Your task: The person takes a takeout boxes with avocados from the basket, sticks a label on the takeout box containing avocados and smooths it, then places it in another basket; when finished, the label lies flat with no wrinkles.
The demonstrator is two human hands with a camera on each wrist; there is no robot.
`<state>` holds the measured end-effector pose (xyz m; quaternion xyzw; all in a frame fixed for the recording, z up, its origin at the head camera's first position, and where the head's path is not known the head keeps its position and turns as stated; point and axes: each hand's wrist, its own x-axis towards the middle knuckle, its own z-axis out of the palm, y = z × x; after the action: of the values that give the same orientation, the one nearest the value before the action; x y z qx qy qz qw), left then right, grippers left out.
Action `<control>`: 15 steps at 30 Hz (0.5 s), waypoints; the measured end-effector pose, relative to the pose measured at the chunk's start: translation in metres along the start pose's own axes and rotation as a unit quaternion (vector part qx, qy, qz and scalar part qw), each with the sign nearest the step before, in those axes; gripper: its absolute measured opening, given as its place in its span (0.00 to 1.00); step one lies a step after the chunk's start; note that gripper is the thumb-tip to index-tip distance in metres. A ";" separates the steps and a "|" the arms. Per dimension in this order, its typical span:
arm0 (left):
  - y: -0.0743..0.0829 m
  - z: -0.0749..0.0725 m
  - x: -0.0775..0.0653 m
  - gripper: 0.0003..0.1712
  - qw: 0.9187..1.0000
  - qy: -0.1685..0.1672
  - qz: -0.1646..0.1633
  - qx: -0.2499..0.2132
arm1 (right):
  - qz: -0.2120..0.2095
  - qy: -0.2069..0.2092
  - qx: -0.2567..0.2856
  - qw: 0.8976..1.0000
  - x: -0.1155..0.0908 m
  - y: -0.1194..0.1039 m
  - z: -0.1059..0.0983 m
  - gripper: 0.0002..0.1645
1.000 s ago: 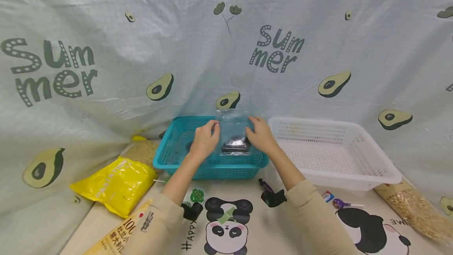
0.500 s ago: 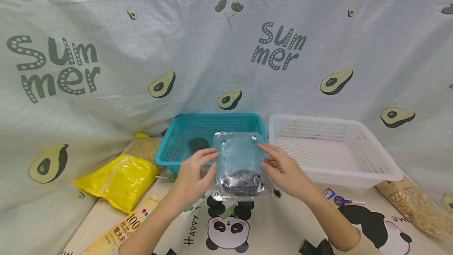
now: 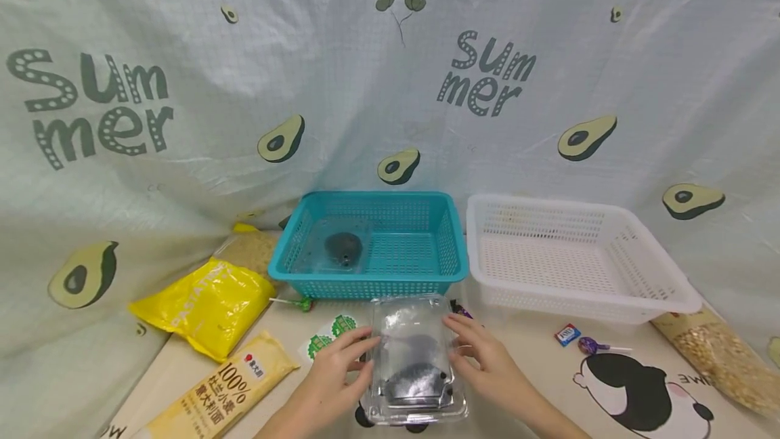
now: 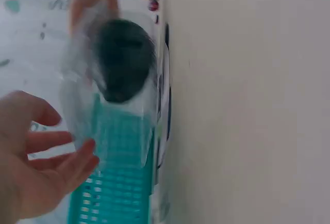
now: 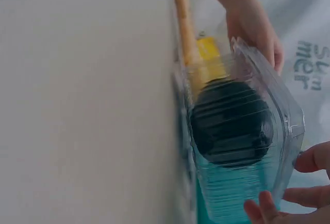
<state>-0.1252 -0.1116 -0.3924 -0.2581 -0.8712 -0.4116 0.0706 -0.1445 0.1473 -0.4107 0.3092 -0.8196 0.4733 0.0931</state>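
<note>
A clear plastic clamshell box (image 3: 409,320) lies at the middle front of the table, a dark rounded thing (image 5: 232,123) visible inside it. My left hand (image 3: 338,374) holds its left edge. At the right edge, my right hand (image 3: 487,361) grips with thumb and fingers apart, as the right wrist view also shows. Behind the box stands a teal basket (image 3: 372,288). In its left half sits a second clear box (image 3: 307,253) with a dark thing inside. What the dark things are, I cannot tell.
To the right stands a white basket (image 3: 560,303). A yellow pasta bag (image 3: 210,307), a pasta packet (image 3: 222,385) and a green lollipop (image 3: 305,304) lie left. Right are a small blue-red packet (image 3: 567,335), a purple lollipop (image 3: 590,345) and a grain bag (image 3: 719,358).
Both hands have brought the clear box out of the teal basket, toward me and down to the table front. The second box in the basket is now uncovered to view.
</note>
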 end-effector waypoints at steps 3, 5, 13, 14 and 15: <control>-0.017 0.007 0.003 0.18 1.000 0.001 -0.015 -0.025 | 0.016 0.027 0.017 0.999 0.001 0.013 0.009 0.26; -0.026 0.010 0.004 0.18 0.998 0.003 -0.025 -0.054 | 0.027 0.044 0.032 0.998 0.000 0.021 0.013 0.25; -0.040 0.015 0.004 0.21 0.992 0.016 -0.026 -0.125 | 0.035 0.075 0.076 0.994 -0.007 0.034 0.022 0.23; -0.040 0.015 0.004 0.21 0.992 0.016 -0.026 -0.123 | 0.030 0.076 0.081 0.993 -0.007 0.034 0.023 0.23; -0.041 0.013 0.005 0.21 0.993 0.020 -0.021 -0.114 | 0.021 0.077 0.085 0.993 -0.007 0.035 0.023 0.23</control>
<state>-0.1493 -0.1210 -0.4273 -0.2375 -0.8222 -0.5150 0.0496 -0.1566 0.1440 -0.4513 0.2613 -0.7730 0.5657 0.1193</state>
